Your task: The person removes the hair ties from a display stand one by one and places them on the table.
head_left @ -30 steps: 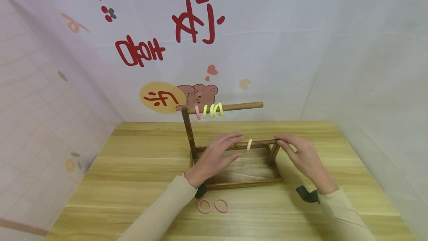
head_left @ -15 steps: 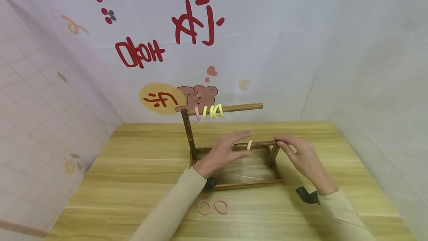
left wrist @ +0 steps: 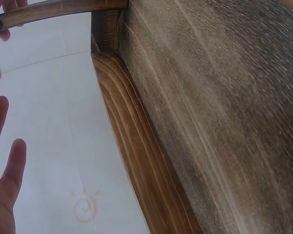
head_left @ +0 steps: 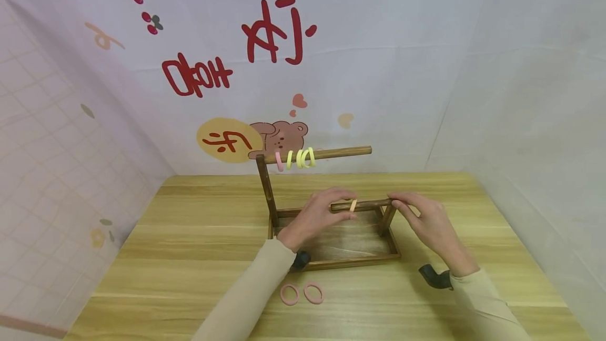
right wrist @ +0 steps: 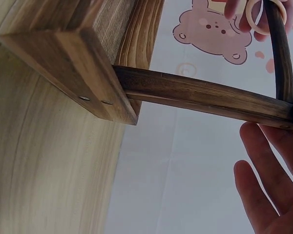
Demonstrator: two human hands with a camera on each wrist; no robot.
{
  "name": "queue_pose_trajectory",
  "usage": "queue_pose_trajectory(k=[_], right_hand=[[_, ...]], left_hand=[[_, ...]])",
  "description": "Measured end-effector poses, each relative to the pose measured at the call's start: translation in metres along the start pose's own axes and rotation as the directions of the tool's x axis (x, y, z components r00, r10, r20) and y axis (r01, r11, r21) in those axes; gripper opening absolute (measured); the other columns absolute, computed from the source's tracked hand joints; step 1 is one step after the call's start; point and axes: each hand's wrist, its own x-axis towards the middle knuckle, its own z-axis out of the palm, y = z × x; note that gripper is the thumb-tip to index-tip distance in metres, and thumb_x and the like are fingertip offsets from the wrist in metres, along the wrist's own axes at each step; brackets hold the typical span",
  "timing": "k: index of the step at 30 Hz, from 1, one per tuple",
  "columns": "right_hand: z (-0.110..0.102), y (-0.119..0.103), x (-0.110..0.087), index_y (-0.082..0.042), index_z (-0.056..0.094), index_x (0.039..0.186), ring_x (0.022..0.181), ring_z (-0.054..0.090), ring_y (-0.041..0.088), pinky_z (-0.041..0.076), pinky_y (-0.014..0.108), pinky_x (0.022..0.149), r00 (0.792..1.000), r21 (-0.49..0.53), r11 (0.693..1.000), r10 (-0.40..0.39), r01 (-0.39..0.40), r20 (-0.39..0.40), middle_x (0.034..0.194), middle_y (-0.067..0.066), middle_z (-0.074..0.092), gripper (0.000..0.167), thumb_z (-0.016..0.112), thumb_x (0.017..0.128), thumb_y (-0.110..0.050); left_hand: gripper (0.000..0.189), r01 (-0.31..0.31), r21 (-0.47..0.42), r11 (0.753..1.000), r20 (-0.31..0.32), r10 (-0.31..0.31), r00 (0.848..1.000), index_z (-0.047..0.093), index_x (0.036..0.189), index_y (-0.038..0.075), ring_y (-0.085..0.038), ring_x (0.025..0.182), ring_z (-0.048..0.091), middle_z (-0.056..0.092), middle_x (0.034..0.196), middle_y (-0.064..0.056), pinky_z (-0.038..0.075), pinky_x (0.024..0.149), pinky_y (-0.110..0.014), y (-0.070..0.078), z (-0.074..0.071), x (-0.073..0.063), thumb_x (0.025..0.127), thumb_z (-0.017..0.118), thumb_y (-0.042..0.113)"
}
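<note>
A dark wooden rack (head_left: 355, 262) with two horizontal bars stands on the table. My left hand (head_left: 319, 212) reaches around the free end of the lower bar (head_left: 371, 204) and holds a pale orange ring (head_left: 353, 205) between fingertips and thumb. In the right wrist view that orange ring (right wrist: 251, 19) encircles the bar. My right hand (head_left: 426, 217) pinches the other end of this bar, where it meets the short post (right wrist: 200, 95). On the upper bar (head_left: 343, 152) hang a pink ring (head_left: 279, 161) and several yellow rings (head_left: 300, 159).
Two pink rings (head_left: 290, 294) lie flat on the table (head_left: 189, 257) in front of the rack. Behind rises a white printed cloth (head_left: 379, 67). A black device (head_left: 434, 277) is at my right wrist.
My left hand has moved right along the lower bar and closed its fingertips on the orange ring, which is now tilted slightly. The right hand keeps its place.
</note>
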Motion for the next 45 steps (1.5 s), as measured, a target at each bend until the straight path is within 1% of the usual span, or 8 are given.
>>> queue_pose_trajectory(k=[5,8,15,17,24,29,36,45], right_hand=[[0.000,0.000,0.000,-0.007,0.077,0.117,0.098,0.075,0.029,0.048,0.012,0.092,1.000,-0.010,1.000,-0.003,0.003,0.008,0.109,0.006,0.078,0.032,0.078,0.087,0.004],[0.000,0.000,0.000,-0.007,0.077,0.117,0.098,0.075,0.029,0.047,0.010,0.094,1.000,-0.004,1.000,-0.003,0.003,0.010,0.109,0.006,0.078,0.032,0.078,0.088,0.004],[0.001,-0.001,0.000,-0.006,0.077,0.118,0.101,0.074,0.030,0.041,0.005,0.097,1.000,0.016,1.000,0.024,-0.024,0.019,0.111,0.007,0.078,0.031,0.077,0.089,0.005],[0.000,-0.001,0.000,-0.006,0.076,0.118,0.101,0.074,0.030,0.040,0.004,0.097,1.000,0.018,1.000,0.024,-0.024,0.019,0.111,0.008,0.078,0.031,0.076,0.089,0.005],[0.000,0.000,0.000,-0.006,0.076,0.117,0.099,0.075,0.030,0.043,0.006,0.095,1.000,0.008,1.000,0.011,-0.011,0.010,0.110,0.008,0.078,0.031,0.076,0.088,0.005],[0.000,0.001,0.000,-0.006,0.077,0.117,0.100,0.075,0.030,0.048,0.012,0.094,1.000,0.000,1.000,0.013,-0.013,0.016,0.111,0.008,0.078,0.030,0.077,0.088,0.004],[0.000,0.002,0.000,-0.006,0.077,0.117,0.100,0.074,0.029,0.047,0.011,0.094,1.000,-0.005,1.000,0.019,-0.019,0.015,0.110,0.007,0.078,0.031,0.078,0.088,0.004],[0.000,0.001,0.001,-0.006,0.077,0.117,0.099,0.075,0.031,0.041,0.005,0.096,1.000,0.005,1.000,0.000,0.000,0.010,0.110,0.008,0.078,0.031,0.077,0.088,0.005]], left_hand=[[0.045,-0.007,0.001,1.000,-0.024,0.007,1.000,0.072,0.128,0.008,-0.018,0.126,0.063,0.070,0.132,-0.005,0.045,0.110,-0.029,-0.003,0.002,-0.001,0.088,0.084,0.022],[0.044,-0.001,-0.006,1.000,-0.041,0.001,0.999,0.072,0.127,0.006,-0.019,0.125,0.063,0.071,0.130,-0.005,0.046,0.110,-0.030,-0.003,0.003,-0.002,0.087,0.084,0.021],[0.040,0.113,-0.070,0.991,-0.050,-0.117,0.992,0.072,0.129,0.010,-0.017,0.128,0.062,0.071,0.132,-0.002,0.048,0.109,-0.032,0.000,0.002,-0.008,0.091,0.082,0.018],[0.040,0.121,-0.077,0.990,-0.059,-0.126,0.990,0.072,0.130,0.011,-0.016,0.127,0.063,0.071,0.132,-0.002,0.049,0.108,-0.033,0.000,0.001,-0.010,0.091,0.081,0.019],[0.039,0.073,-0.073,0.995,-0.114,-0.081,0.990,0.074,0.127,0.012,-0.016,0.120,0.066,0.073,0.127,-0.002,0.053,0.103,-0.035,-0.002,0.000,-0.014,0.090,0.082,0.022],[0.039,0.065,-0.096,0.993,-0.126,-0.077,0.989,0.074,0.126,0.011,-0.016,0.113,0.069,0.073,0.125,-0.003,0.057,0.096,-0.040,-0.004,0.000,-0.017,0.088,0.083,0.018],[0.037,0.046,-0.114,0.992,-0.132,-0.061,0.989,0.074,0.125,0.010,-0.020,0.112,0.069,0.071,0.125,-0.003,0.059,0.089,-0.026,-0.003,-0.003,-0.020,0.090,0.082,0.018],[0.037,0.034,-0.117,0.992,-0.158,-0.053,0.986,0.074,0.124,0.006,-0.020,0.110,0.069,0.070,0.124,-0.002,0.059,0.084,-0.023,-0.005,-0.005,-0.025,0.090,0.082,0.018]])
